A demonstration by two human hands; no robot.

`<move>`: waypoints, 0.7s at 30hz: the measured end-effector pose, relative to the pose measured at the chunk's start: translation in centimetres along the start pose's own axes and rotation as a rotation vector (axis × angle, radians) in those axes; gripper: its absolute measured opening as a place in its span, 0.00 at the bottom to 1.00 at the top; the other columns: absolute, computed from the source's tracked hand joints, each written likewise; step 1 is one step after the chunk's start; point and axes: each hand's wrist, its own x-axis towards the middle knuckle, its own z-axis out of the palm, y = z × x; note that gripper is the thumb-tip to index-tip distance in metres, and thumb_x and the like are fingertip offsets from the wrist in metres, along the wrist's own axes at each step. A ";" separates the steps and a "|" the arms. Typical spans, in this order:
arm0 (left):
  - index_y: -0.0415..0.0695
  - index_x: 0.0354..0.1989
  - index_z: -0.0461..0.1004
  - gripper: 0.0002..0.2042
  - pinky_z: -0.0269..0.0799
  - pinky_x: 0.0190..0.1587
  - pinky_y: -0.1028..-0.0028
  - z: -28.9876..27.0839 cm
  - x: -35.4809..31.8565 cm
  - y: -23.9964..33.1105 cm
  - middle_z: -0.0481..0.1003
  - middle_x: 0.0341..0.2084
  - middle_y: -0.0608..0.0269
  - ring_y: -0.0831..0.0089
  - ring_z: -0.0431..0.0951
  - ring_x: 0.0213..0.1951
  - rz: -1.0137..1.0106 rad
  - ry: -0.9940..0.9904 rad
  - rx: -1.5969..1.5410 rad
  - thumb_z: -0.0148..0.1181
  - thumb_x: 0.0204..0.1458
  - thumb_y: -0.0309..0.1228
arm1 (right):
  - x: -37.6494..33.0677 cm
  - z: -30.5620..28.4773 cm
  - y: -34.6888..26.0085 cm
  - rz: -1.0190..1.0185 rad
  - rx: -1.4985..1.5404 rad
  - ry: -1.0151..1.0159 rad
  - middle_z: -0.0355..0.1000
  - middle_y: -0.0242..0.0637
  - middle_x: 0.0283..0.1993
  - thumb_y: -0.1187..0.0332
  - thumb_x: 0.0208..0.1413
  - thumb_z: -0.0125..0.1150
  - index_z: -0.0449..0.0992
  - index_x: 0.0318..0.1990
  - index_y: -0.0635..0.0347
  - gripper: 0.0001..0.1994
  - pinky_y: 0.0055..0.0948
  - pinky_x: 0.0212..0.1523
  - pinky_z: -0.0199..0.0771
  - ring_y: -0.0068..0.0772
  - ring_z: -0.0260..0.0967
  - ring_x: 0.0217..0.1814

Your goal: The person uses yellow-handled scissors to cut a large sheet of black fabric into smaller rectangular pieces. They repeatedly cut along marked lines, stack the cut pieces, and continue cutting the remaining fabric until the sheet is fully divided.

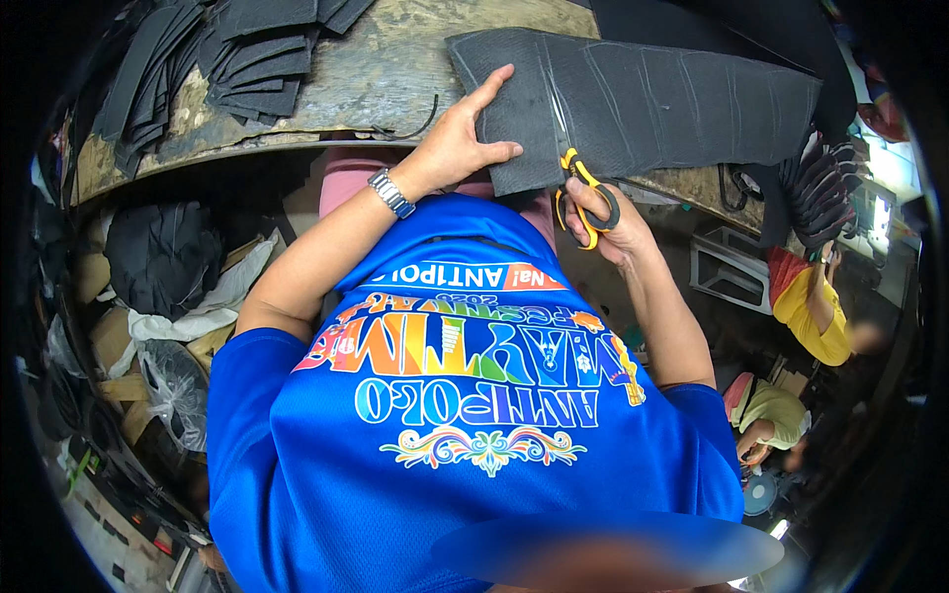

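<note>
A wide black sheet (682,109) with pale lines drawn across it lies over the table edge. My left hand (460,138) rests at its left end, thumb and one finger spread apart on top; its other fingers are hidden. My right hand (618,227) grips yellow-and-black scissors (570,163), with fingers through the handle loops. Their blades point away from me, over the sheet close to one of the pale lines. Whether the lower blade is beneath the sheet, I cannot tell.
Stacks of cut black pieces (262,59) lie on the worn wooden table (371,59) at the far left. More dark pieces (819,188) hang at the right, near a grey stool (730,267). Bags and scraps (168,257) crowd the left. Two other people (816,311) are at the right.
</note>
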 end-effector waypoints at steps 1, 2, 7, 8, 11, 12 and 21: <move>0.40 0.72 0.49 0.47 0.44 0.71 0.70 -0.2 -0.1 0.0 0.51 0.71 0.51 0.66 0.48 0.72 -0.008 0.001 -0.005 0.71 0.42 0.22 | -0.1 0.0 -0.1 0.003 -0.004 0.018 0.68 0.33 0.19 0.49 0.55 0.65 0.73 0.27 0.60 0.21 0.19 0.18 0.62 0.20 0.61 0.13; 0.42 0.72 0.49 0.47 0.47 0.70 0.69 -0.4 -0.2 -0.1 0.53 0.70 0.48 0.64 0.51 0.71 0.015 0.024 0.030 0.71 0.42 0.23 | -0.3 -0.1 -0.2 0.023 -0.034 -0.018 0.69 0.33 0.20 0.47 0.57 0.62 0.73 0.29 0.61 0.23 0.19 0.17 0.63 0.21 0.63 0.15; 0.45 0.72 0.51 0.46 0.54 0.68 0.69 -1.2 -0.6 -0.3 0.57 0.68 0.43 0.60 0.56 0.69 0.057 0.063 0.097 0.72 0.43 0.25 | -0.8 -0.2 -0.5 0.095 -0.009 -0.195 0.73 0.36 0.25 0.41 0.60 0.54 0.74 0.33 0.61 0.26 0.18 0.18 0.66 0.25 0.72 0.24; 0.45 0.72 0.51 0.46 0.53 0.68 0.69 -1.3 -0.7 -0.3 0.57 0.68 0.43 0.61 0.56 0.69 0.048 0.048 0.074 0.72 0.43 0.26 | -0.7 -0.3 -0.8 0.099 -0.023 -0.217 0.73 0.36 0.25 0.41 0.59 0.55 0.74 0.33 0.61 0.27 0.18 0.18 0.66 0.25 0.73 0.24; 0.43 0.71 0.51 0.46 0.53 0.68 0.70 -1.5 -1.0 -0.1 0.57 0.68 0.46 0.63 0.57 0.69 0.027 0.049 0.008 0.72 0.43 0.26 | 0.4 -0.8 -1.7 0.093 -0.078 -0.306 0.75 0.40 0.28 0.39 0.59 0.54 0.75 0.34 0.61 0.28 0.19 0.19 0.67 0.28 0.75 0.25; 0.42 0.71 0.51 0.46 0.53 0.68 0.70 -1.7 -1.0 0.0 0.57 0.68 0.47 0.63 0.57 0.69 0.026 0.068 -0.028 0.72 0.43 0.26 | 1.0 -0.9 -1.9 0.088 -0.087 -0.321 0.75 0.40 0.28 0.39 0.59 0.54 0.75 0.34 0.61 0.28 0.19 0.19 0.67 0.28 0.75 0.25; 0.39 0.71 0.53 0.45 0.43 0.70 0.71 -4.4 -2.5 0.0 0.55 0.69 0.49 0.64 0.48 0.72 -0.078 0.159 -0.129 0.73 0.42 0.27 | 2.6 -1.4 -1.6 0.157 -0.150 -0.384 0.75 0.38 0.24 0.40 0.59 0.55 0.75 0.34 0.61 0.27 0.19 0.18 0.64 0.26 0.74 0.24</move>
